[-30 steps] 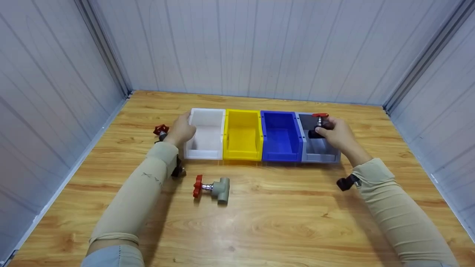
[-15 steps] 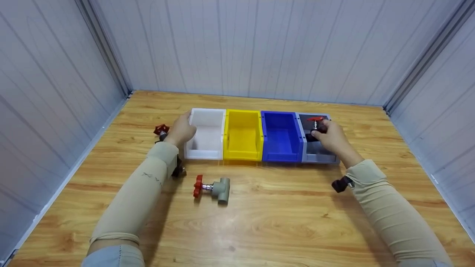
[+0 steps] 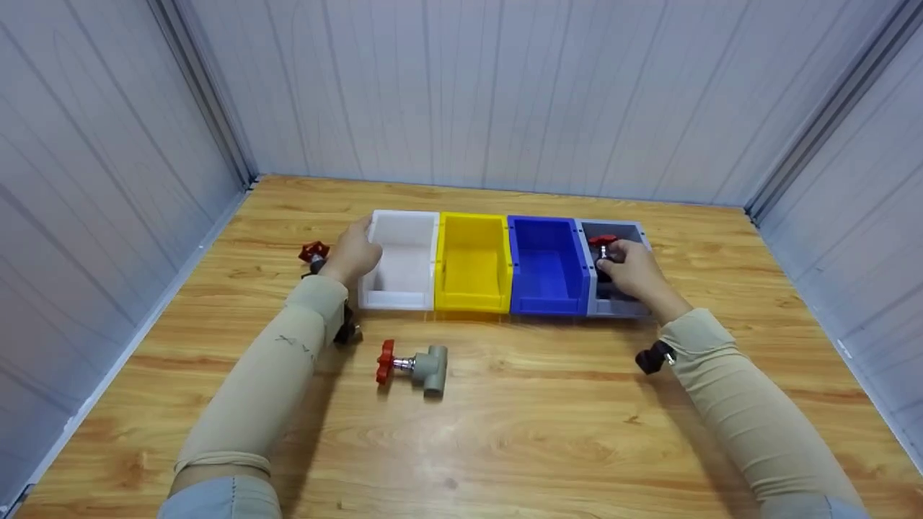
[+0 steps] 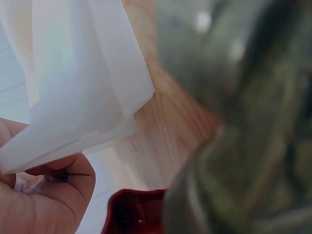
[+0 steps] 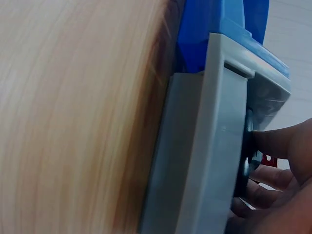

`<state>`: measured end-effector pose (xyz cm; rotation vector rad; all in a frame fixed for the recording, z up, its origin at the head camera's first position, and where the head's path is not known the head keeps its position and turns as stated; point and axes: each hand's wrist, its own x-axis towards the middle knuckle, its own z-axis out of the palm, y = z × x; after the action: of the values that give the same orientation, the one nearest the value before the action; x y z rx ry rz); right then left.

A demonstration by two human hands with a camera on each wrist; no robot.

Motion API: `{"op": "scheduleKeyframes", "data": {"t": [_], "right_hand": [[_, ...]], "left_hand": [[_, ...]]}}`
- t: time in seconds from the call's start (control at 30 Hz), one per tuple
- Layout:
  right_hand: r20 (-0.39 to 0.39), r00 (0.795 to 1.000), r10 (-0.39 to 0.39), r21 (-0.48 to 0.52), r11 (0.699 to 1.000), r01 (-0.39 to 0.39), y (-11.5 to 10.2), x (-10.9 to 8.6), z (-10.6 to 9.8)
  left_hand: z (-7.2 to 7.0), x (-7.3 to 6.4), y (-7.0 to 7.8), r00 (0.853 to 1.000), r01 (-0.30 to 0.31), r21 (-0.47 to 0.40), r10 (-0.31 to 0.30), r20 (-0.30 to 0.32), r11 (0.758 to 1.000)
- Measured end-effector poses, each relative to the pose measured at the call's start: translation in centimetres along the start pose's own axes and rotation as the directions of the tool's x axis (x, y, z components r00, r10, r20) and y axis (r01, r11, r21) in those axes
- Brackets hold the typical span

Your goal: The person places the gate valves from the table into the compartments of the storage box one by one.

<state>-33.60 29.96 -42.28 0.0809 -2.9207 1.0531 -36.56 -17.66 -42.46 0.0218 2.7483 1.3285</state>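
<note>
My left hand [image 3: 351, 254] grips the left wall of the white bin [image 3: 396, 299]; in the left wrist view its thumb and curled fingers pinch the bin's rim. At the row's right end, my right hand [image 3: 634, 270] reaches into the grey bin [image 3: 616, 308]. It holds a black valve with a red handle [image 3: 603, 239], low inside that bin. The right wrist view shows the fingers around the dark valve body [image 5: 246, 161] behind the grey front wall. Part of the valve is hidden by the hand and wall.
Yellow [image 3: 472, 301] and blue [image 3: 549, 305] bins stand between the white and grey ones. On the wooden table in front lies a grey-green valve with a red handwheel [image 3: 430, 370]. A dark red handwheel valve [image 3: 314, 252] sits left of my left hand, partly covered. Panel walls surround the table.
My right hand has moved left and lower, carrying the black valve from above the grey bin down into it. My left hand stays in place on the white bin.
</note>
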Motion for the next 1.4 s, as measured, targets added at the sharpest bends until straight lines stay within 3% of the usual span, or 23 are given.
{"op": "scheduleKeyframes", "data": {"t": [0.2, 0.63, 0.8, 1.0, 1.2, 1.4], "right_hand": [[0.015, 1.000, 0.027, -0.052, 0.998, -0.026, 0.3, 0.7, 0.6], [0.030, 0.993, 0.115, -0.085, 0.990, -0.113, 0.7, 1.5, 1.3], [0.027, 0.994, 0.103, -0.097, 0.990, -0.100, 0.7, 1.6, 1.4], [0.028, 0.998, 0.055, -0.111, 0.992, -0.052, 0.9, 1.8, 1.4], [0.123, 0.990, 0.061, 0.005, 0.998, -0.062, 0.9, 1.6, 0.9], [0.160, 0.987, 0.027, -0.065, 0.998, -0.017, 1.0, 1.4, 0.6]], "left_hand": [[0.0, 0.1, 0.1, 0.999, 0.043, 0.008, -0.043, 0.007, 0.999], [0.3, -0.2, 0.3, 1.000, 0.022, -0.020, -0.022, 0.005, 1.000], [0.2, -0.4, 0.3, 1.000, 0.030, -0.017, -0.030, 0.004, 0.999], [0.2, -0.2, 0.1, 1.000, -0.004, 0.009, 0.005, -0.006, 1.000], [0.1, -0.1, 0.0, 1.000, 0.018, 0.015, -0.018, -0.004, 1.000], [0.2, 0.0, 0.0, 1.000, 0.004, 0.024, -0.003, -0.010, 1.000]]}}
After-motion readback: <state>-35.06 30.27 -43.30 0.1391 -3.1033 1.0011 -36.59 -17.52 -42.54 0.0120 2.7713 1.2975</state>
